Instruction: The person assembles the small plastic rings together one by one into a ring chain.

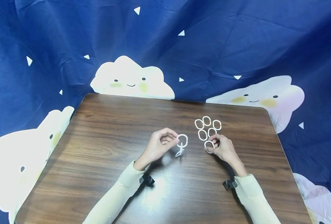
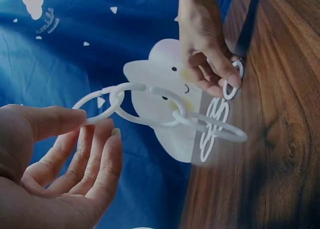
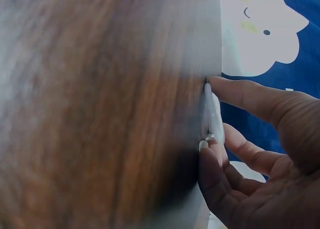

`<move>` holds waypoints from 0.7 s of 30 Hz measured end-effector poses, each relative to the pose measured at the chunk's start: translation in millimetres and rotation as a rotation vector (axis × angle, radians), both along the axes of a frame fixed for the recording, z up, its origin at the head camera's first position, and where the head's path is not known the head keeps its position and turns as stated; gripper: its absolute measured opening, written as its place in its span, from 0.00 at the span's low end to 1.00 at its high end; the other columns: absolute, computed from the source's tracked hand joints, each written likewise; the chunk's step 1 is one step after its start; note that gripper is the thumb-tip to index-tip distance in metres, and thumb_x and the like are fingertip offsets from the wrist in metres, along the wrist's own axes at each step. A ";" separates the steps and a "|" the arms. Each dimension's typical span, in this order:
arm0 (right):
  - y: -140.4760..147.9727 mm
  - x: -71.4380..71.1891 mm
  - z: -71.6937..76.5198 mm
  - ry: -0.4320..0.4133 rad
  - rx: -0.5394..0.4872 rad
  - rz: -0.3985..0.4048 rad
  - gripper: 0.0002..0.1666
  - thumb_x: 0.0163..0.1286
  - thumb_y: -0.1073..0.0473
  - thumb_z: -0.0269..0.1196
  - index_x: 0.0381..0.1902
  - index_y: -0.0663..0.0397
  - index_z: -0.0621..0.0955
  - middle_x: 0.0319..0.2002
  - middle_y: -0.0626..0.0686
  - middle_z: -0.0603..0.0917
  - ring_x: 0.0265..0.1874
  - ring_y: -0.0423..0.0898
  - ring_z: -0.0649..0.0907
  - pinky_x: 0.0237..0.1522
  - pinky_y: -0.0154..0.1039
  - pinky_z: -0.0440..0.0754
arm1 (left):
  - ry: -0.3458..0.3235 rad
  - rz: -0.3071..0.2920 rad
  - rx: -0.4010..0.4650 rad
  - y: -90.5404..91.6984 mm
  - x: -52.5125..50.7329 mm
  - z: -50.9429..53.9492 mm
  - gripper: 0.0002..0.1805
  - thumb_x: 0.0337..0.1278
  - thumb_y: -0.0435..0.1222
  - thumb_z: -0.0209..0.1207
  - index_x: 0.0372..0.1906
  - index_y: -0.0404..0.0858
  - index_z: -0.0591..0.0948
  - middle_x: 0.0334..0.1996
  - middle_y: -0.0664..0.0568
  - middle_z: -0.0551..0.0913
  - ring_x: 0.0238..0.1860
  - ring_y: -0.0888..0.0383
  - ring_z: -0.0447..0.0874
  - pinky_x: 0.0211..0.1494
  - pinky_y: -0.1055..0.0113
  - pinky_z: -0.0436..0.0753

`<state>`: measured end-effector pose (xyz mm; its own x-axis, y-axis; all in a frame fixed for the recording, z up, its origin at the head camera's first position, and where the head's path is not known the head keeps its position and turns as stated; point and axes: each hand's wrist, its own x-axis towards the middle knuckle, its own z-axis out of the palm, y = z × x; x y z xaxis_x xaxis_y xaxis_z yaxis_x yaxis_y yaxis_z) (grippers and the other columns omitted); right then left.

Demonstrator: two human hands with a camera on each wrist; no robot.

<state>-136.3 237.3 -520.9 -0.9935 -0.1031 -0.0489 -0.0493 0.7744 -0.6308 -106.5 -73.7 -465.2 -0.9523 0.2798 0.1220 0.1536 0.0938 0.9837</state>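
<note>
My left hand (image 1: 161, 144) pinches the top ring of a short chain of white oval links (image 1: 182, 141) between thumb and fingers, and the other links hang below it. In the left wrist view the chain (image 2: 145, 121) stretches away from the left hand (image 2: 65, 164). My right hand (image 1: 224, 149) holds a single white link (image 1: 209, 147) at the near end of a group of loose links, thumb on one side and fingers on the other. The right wrist view shows that link (image 3: 214, 114) edge-on between the fingertips of the right hand (image 3: 260, 139).
Several loose white links (image 1: 202, 135) lie close together on the brown wooden table (image 1: 112, 124), just beyond my right hand. A blue curtain (image 1: 210, 46) with white smiling clouds hangs behind the table. Dark devices (image 1: 147, 180) are strapped at both wrists.
</note>
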 end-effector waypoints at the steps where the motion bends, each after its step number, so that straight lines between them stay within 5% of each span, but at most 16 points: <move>1: -0.1 0.2 0.0 -0.001 -0.003 -0.003 0.24 0.52 0.56 0.82 0.43 0.57 0.84 0.36 0.55 0.84 0.33 0.45 0.82 0.36 0.29 0.75 | -0.001 0.001 0.000 -0.1 0.2 0.4 0.11 0.62 0.31 0.70 0.46 0.31 0.85 0.40 0.37 0.90 0.38 0.58 0.89 0.42 0.73 0.89; 9: -0.6 0.9 0.6 0.011 -0.023 0.024 0.25 0.56 0.56 0.81 0.48 0.56 0.85 0.31 0.53 0.86 0.30 0.42 0.81 0.32 0.28 0.75 | -0.001 0.004 -0.004 -0.3 0.6 0.8 0.10 0.62 0.30 0.70 0.46 0.32 0.85 0.40 0.38 0.90 0.38 0.55 0.90 0.42 0.73 0.89; 21: 7.6 0.7 6.3 0.045 -0.003 0.019 0.07 0.71 0.56 0.69 0.39 0.54 0.88 0.29 0.50 0.88 0.27 0.34 0.81 0.33 0.25 0.76 | 0.005 0.004 0.011 -2.3 0.5 0.3 0.12 0.61 0.30 0.70 0.47 0.29 0.84 0.40 0.37 0.90 0.37 0.62 0.88 0.41 0.74 0.88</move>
<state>-135.5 244.9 -514.6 -0.9925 -0.1221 -0.0038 -0.0925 0.7710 -0.6301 -106.0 -76.1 -465.0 -0.9527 0.2747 0.1303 0.1585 0.0832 0.9838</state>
